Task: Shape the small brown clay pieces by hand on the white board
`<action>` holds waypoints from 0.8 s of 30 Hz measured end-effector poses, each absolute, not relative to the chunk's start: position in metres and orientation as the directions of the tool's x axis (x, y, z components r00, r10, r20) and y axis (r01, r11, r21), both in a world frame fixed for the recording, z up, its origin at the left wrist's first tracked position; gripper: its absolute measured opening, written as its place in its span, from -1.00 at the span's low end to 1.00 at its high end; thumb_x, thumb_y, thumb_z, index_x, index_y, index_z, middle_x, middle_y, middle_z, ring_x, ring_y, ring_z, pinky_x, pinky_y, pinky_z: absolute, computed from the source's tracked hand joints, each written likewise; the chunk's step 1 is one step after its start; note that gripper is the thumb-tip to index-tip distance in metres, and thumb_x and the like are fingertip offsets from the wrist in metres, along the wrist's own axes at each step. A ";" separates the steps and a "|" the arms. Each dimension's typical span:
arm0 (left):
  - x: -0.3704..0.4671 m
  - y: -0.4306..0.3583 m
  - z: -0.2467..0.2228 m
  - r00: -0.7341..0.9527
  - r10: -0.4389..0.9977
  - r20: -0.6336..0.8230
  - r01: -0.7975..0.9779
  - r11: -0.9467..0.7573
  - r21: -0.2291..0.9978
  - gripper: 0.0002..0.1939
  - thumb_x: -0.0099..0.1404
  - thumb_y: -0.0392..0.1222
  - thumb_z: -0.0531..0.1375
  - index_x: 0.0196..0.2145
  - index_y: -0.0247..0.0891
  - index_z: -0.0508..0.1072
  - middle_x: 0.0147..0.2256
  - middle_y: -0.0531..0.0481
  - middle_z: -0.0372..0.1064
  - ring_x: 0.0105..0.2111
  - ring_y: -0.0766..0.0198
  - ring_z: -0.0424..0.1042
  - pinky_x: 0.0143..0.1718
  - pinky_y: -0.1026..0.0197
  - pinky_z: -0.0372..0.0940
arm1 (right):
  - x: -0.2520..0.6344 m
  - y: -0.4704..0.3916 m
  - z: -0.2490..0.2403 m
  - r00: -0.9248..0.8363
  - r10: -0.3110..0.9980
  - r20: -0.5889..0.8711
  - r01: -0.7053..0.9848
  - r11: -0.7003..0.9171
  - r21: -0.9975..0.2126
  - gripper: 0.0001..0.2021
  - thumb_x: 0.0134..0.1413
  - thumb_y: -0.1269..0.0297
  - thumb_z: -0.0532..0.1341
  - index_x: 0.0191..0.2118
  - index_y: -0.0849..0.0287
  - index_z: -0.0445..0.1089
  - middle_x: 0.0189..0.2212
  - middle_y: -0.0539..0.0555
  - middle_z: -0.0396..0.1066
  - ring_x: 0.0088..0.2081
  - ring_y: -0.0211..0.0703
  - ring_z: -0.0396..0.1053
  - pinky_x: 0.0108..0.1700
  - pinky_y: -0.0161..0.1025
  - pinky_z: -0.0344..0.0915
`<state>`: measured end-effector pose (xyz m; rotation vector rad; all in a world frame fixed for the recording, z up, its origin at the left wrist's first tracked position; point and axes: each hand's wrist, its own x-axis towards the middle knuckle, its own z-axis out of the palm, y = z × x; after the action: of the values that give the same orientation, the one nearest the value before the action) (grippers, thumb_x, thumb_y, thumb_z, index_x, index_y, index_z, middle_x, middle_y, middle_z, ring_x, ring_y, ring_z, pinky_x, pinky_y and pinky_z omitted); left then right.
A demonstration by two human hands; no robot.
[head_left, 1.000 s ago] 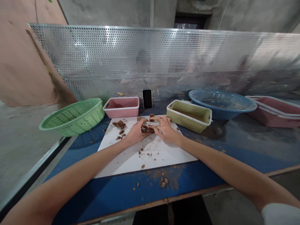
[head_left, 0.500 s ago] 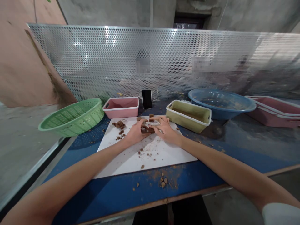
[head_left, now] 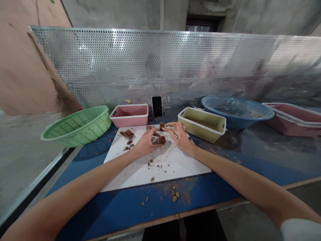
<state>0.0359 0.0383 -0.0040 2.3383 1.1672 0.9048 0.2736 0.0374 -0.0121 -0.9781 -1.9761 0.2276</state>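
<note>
On a white board [head_left: 175, 160] lie brown clay-like pieces. My left hand [head_left: 146, 143] curves its thumb and fingers round a brown lump [head_left: 162, 139], whose right end sticks out past the fingertips. To the right, my right hand [head_left: 180, 137] has its fingers spread, with the fingertips close to a small upright brown block [head_left: 162, 126]; whether they touch it cannot be made out. A larger crumbly lump [head_left: 127, 134] sits at the board's left, with smaller bits below it.
Behind the board are a pink basket [head_left: 132, 120], a phone [head_left: 157, 106] standing upright and a yellow-green basket [head_left: 200, 129]. A green colander [head_left: 77, 130] is at left; a blue basin [head_left: 235, 117] and pink baskets [head_left: 288, 125] are at right. Crumbs lie near the front edge.
My right hand has drawn back to the right from the lump by my left hand, and its fingers are more spread. More of that lump shows now. My left hand has hardly moved.
</note>
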 end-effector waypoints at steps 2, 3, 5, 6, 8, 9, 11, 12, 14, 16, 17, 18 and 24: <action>0.036 0.038 -0.005 0.449 0.806 0.386 0.570 -0.591 0.570 -0.33 0.26 0.01 0.43 0.26 -0.11 0.34 0.06 -0.12 0.55 0.10 -0.06 0.54 0.16 -0.10 0.40 | 0.272 0.041 -0.014 -0.272 0.730 0.627 0.545 0.654 -0.525 -0.66 0.54 0.11 0.05 0.11 -0.08 0.57 0.16 0.12 0.43 0.20 0.16 0.28 0.31 0.26 0.11; 0.036 0.038 -0.005 0.452 0.800 0.394 0.569 -0.599 0.563 -0.34 0.29 -0.01 0.42 0.26 -0.11 0.34 0.08 -0.13 0.54 0.09 -0.05 0.54 0.16 -0.10 0.41 | 0.272 0.042 -0.014 -0.273 0.736 0.619 0.544 0.649 -0.532 -0.69 0.52 0.10 0.08 0.12 -0.07 0.55 0.14 0.13 0.43 0.19 0.16 0.29 0.31 0.26 0.12; 0.036 0.038 -0.006 0.473 0.777 0.415 0.574 -0.629 0.524 -0.37 0.32 -0.02 0.40 0.27 -0.12 0.33 0.08 -0.14 0.52 0.08 -0.05 0.53 0.15 -0.10 0.42 | 0.271 0.043 -0.015 -0.290 0.744 0.602 0.545 0.645 -0.536 -0.73 0.49 0.10 0.13 0.11 -0.06 0.52 0.12 0.14 0.43 0.20 0.17 0.29 0.32 0.25 0.14; 0.037 0.038 -0.007 0.489 0.761 0.426 0.580 -0.649 0.493 -0.37 0.34 -0.04 0.39 0.28 -0.13 0.33 0.07 -0.15 0.52 0.09 -0.05 0.52 0.14 -0.10 0.42 | 0.270 0.044 -0.015 -0.304 0.746 0.592 0.545 0.646 -0.534 -0.74 0.47 0.10 0.16 0.10 -0.05 0.52 0.12 0.15 0.42 0.21 0.17 0.29 0.33 0.25 0.14; 0.037 0.037 -0.008 0.527 0.720 0.451 0.590 -0.692 0.416 -0.38 0.35 -0.07 0.38 0.29 -0.15 0.33 0.07 -0.16 0.52 0.12 -0.08 0.48 0.16 -0.12 0.41 | 0.271 0.044 -0.016 -0.335 0.746 0.575 0.544 0.652 -0.528 -0.77 0.45 0.09 0.20 0.07 -0.04 0.52 0.14 0.16 0.40 0.23 0.17 0.27 0.35 0.26 0.13; 0.037 0.037 -0.008 0.546 0.694 0.468 0.588 -0.716 0.375 -0.40 0.36 -0.09 0.37 0.28 -0.16 0.34 0.08 -0.17 0.51 0.14 -0.09 0.45 0.17 -0.12 0.40 | 0.271 0.044 -0.016 -0.351 0.746 0.566 0.543 0.655 -0.526 -0.78 0.43 0.08 0.22 0.05 -0.05 0.53 0.16 0.16 0.39 0.25 0.18 0.26 0.37 0.27 0.12; 0.037 0.037 -0.009 0.575 0.637 0.513 0.575 -0.761 0.300 -0.47 0.40 -0.10 0.34 0.27 -0.16 0.36 0.10 -0.18 0.51 0.17 -0.09 0.42 0.19 -0.14 0.39 | 0.273 0.045 -0.018 -0.382 0.745 0.547 0.536 0.661 -0.525 -0.78 0.38 0.04 0.29 0.02 -0.05 0.55 0.22 0.16 0.35 0.29 0.19 0.23 0.39 0.28 0.10; 0.037 0.036 -0.010 0.586 0.609 0.535 0.566 -0.780 0.267 -0.51 0.43 -0.11 0.32 0.25 -0.15 0.37 0.11 -0.18 0.51 0.18 -0.08 0.41 0.20 -0.14 0.39 | 0.274 0.046 -0.018 -0.401 0.744 0.534 0.530 0.664 -0.527 -0.76 0.34 0.01 0.33 0.00 -0.04 0.55 0.24 0.16 0.33 0.30 0.20 0.21 0.41 0.28 0.09; 0.037 0.035 -0.011 0.603 0.566 0.562 0.551 -0.805 0.220 -0.57 0.46 -0.12 0.28 0.24 -0.15 0.38 0.11 -0.16 0.51 0.18 -0.06 0.40 0.22 -0.15 0.38 | 0.277 0.049 -0.020 -0.445 0.738 0.507 0.506 0.674 -0.538 -0.71 0.27 -0.03 0.40 -0.03 -0.01 0.56 0.27 0.16 0.30 0.33 0.20 0.20 0.43 0.26 0.09; 0.035 0.035 -0.012 0.611 0.547 0.572 0.545 -0.815 0.197 -0.57 0.47 -0.16 0.27 0.24 -0.16 0.38 0.10 -0.17 0.51 0.17 -0.05 0.40 0.22 -0.15 0.38 | 0.279 0.051 -0.021 -0.477 0.735 0.482 0.487 0.677 -0.552 -0.68 0.21 -0.06 0.45 -0.05 0.01 0.56 0.26 0.17 0.31 0.34 0.20 0.22 0.44 0.24 0.10; 0.035 0.035 -0.012 0.612 0.544 0.574 0.545 -0.816 0.192 -0.57 0.46 -0.19 0.27 0.24 -0.16 0.39 0.08 -0.17 0.51 0.17 -0.05 0.40 0.22 -0.15 0.38 | 0.280 0.052 -0.021 -0.486 0.735 0.472 0.482 0.676 -0.557 -0.67 0.19 -0.07 0.46 -0.07 0.02 0.56 0.25 0.17 0.32 0.33 0.20 0.23 0.43 0.23 0.11; 0.034 0.035 -0.012 0.611 0.543 0.576 0.546 -0.816 0.190 -0.57 0.46 -0.21 0.27 0.24 -0.17 0.39 0.06 -0.18 0.51 0.16 -0.06 0.41 0.21 -0.15 0.39 | 0.280 0.053 -0.022 -0.492 0.735 0.467 0.479 0.676 -0.560 -0.66 0.18 -0.07 0.47 -0.09 0.02 0.55 0.25 0.16 0.32 0.32 0.20 0.25 0.42 0.24 0.12; 0.034 0.034 -0.009 0.625 0.544 0.560 0.512 -0.827 0.232 -0.50 0.43 -0.22 0.29 0.28 -0.13 0.34 0.14 -0.17 0.48 0.21 -0.08 0.36 0.26 -0.20 0.35 | 0.278 0.049 -0.020 -0.480 0.725 0.493 0.475 0.688 -0.549 -0.75 0.19 0.05 0.47 -0.12 0.03 0.53 0.23 0.16 0.34 0.29 0.16 0.27 0.39 0.20 0.15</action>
<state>0.0341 0.0343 -0.0093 2.7858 0.9065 0.9865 0.2776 0.0488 -0.0196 -0.9157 -2.1681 0.4411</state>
